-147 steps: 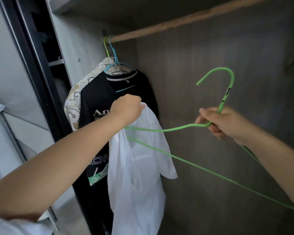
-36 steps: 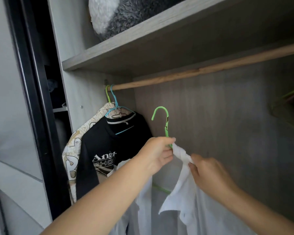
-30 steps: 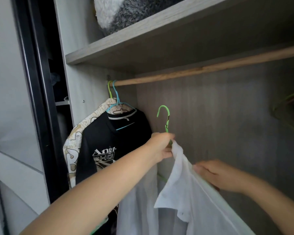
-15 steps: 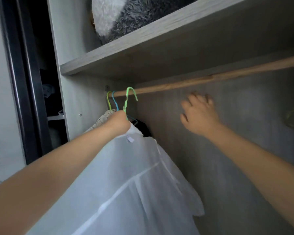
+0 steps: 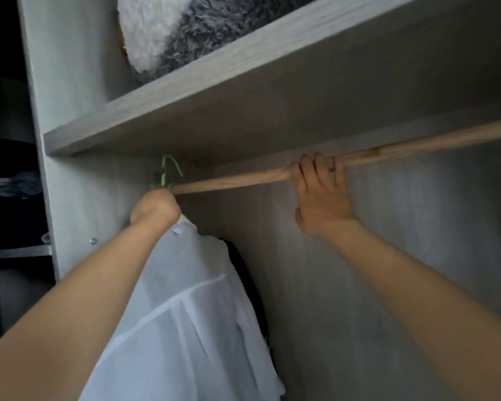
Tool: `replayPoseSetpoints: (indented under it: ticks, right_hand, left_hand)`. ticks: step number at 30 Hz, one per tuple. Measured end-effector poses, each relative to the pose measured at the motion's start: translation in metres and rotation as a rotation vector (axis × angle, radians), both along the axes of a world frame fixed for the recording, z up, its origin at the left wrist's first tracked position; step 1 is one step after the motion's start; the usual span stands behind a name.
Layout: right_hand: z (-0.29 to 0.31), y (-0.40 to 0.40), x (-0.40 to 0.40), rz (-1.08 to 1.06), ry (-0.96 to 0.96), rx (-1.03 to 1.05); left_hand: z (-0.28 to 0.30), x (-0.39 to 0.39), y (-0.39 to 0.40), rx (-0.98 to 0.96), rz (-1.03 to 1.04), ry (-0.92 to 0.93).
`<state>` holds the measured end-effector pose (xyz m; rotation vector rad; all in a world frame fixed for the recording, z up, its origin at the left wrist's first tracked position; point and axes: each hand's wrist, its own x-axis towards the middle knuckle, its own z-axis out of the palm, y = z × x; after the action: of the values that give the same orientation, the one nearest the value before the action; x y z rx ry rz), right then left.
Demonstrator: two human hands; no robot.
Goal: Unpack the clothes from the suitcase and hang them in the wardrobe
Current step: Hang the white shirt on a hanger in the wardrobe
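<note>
A white shirt point(image 5: 185, 314) hangs from a green hanger point(image 5: 168, 172) whose hook rises beside the left end of the wooden wardrobe rail point(image 5: 402, 151). My left hand point(image 5: 155, 208) grips the hanger's neck just under the hook, right at the shirt's collar. My right hand point(image 5: 321, 195) grips the rail farther right, fingers curled over its top. A black garment point(image 5: 243, 273) shows partly behind the white shirt. The suitcase is out of view.
A grey shelf point(image 5: 243, 82) runs just above the rail and carries a fluffy grey and white item point(image 5: 168, 27). The wardrobe's side panel point(image 5: 78, 183) stands at the left, with a dark compartment point(image 5: 9, 198) beyond it. The back wall point(image 5: 388, 285) is bare right of the shirt.
My left hand has lifted the hanger with the white shirt up to the rail's left end. My right hand let go of the shirt, rose and took hold of the rail.
</note>
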<state>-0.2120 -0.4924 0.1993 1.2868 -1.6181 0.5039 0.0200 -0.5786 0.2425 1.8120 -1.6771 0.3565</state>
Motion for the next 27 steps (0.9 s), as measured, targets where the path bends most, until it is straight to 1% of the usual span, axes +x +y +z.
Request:
replayPoseSetpoints:
  ticks: [1,2,4,8,12,16,19,22,24,27]
  right_hand:
    - [-0.001,0.001,-0.002,-0.018,0.032,0.019]
    - [-0.003,-0.002,-0.003,0.018,0.035,0.029]
    - [-0.003,-0.001,-0.004,0.038,-0.001,0.065]
    - [-0.004,0.002,-0.003,0.029,0.000,0.094]
    - [-0.004,0.006,0.001,0.019,-0.006,0.111]
    - [-0.003,0.008,0.004,0.035,-0.036,0.109]
    - [-0.003,0.008,0.010,0.043,-0.094,0.102]
    - [-0.003,0.007,0.015,0.019,-0.121,0.105]
    - [-0.003,0.006,0.018,-0.013,-0.133,0.109]
    - [-0.002,0.005,0.022,-0.043,-0.136,0.126]
  left_hand:
    - [0.000,-0.003,-0.008,0.010,-0.009,0.006]
    - [-0.001,-0.004,-0.014,0.014,-0.015,0.012]
    - [-0.006,-0.007,-0.022,0.024,-0.020,0.028]
    - [-0.013,-0.004,-0.030,0.023,-0.067,0.057]
    - [-0.007,0.014,-0.018,-0.030,-0.113,0.037]
    - [-0.002,0.041,0.002,-0.074,-0.105,0.017]
    - [0.002,0.055,0.012,-0.065,-0.102,0.093]
    - [0.000,0.064,0.016,-0.054,-0.161,0.199]
    - [-0.003,0.062,0.018,-0.030,-0.226,0.220]
    - [-0.012,0.047,0.020,-0.006,-0.269,0.211]
